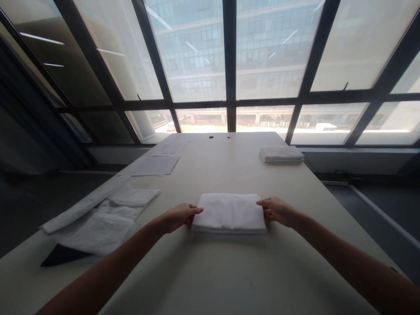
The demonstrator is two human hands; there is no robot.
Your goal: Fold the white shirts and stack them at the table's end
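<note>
A folded white cloth (229, 213) is at the near middle of the white table (226, 173), flat and level—whether it touches the tabletop I cannot tell. The left hand (180, 217) pinches its left edge and the right hand (278, 211) its right edge, thumbs on top, the two hands well apart. Farther off, near the table's right edge, sits a neat stack of folded white cloths (281, 155). To the left lie rumpled white fabric (101, 225) (a dark piece (64, 256) pokes out beneath) and, beyond it, paper sheets (155, 166). Tall windows (197, 52) stand behind.
</note>
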